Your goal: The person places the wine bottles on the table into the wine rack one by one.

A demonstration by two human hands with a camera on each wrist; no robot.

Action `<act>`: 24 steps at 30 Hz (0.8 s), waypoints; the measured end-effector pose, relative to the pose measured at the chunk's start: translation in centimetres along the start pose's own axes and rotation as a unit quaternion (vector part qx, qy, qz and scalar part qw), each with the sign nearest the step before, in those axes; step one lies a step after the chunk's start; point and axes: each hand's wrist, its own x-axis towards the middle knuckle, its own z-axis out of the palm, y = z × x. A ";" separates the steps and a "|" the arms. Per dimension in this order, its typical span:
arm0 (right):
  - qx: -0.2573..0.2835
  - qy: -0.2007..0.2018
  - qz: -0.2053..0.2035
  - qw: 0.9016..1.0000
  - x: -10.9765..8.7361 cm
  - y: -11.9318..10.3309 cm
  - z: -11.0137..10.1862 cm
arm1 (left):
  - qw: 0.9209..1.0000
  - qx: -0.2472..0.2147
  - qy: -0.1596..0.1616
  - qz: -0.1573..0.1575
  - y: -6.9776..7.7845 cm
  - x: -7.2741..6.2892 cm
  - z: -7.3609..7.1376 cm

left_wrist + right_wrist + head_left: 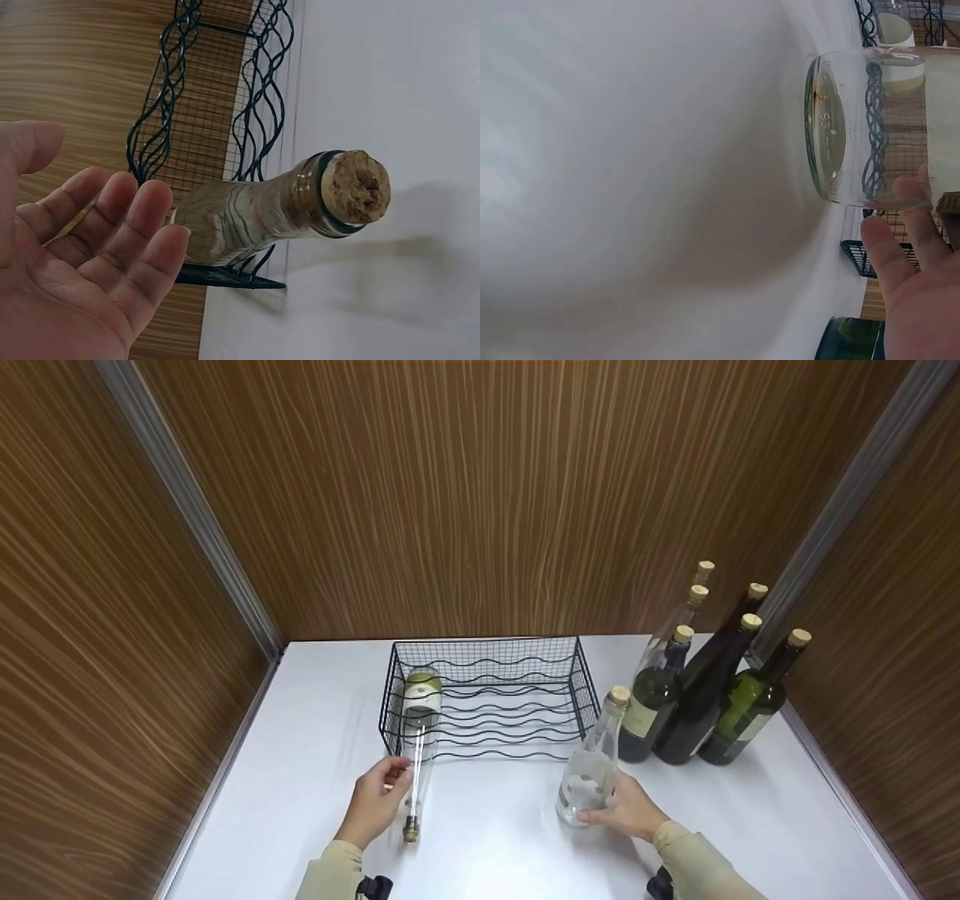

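"Where's the clear bottle [583, 769]?"

"At 4 o'clock from the middle of the black wire rack [487, 661], outside it, tilted with its cork toward 1 o'clock. The right hand [630, 810] grasps it low down, thumb against the glass."

"Does its base touch the white table [495, 817]?"

"I can't tell."

"And the left hand [379, 799]?"

"Between 7 and 8 o'clock from the rack's middle. It grips nothing: its fingers are loosely bent beside the neck of the lying bottle [417, 754]. Whether a fingertip touches the glass, I can't tell."

"How does that bottle lie?"

"Along the rack's 9 o'clock side, its pale label within the wires. Its corked neck sticks out past the front edge, toward 6 o'clock."

"Anything farther out?"

"6 standing bottles [686, 712], all corked, close together at 3 o'clock: 2 of clear glass and 4 dark. Wood-grained panels [480, 495] rise at 12 o'clock, and at 9 and 3 o'clock too. Pale sleeves [694, 851] come in from 5 and 7 o'clock."
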 end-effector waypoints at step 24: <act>-0.011 0.056 0.007 0.998 0.0 -1.1 1.4 | 0.999 0.024 -0.005 0.035 1.2 -0.2 -0.9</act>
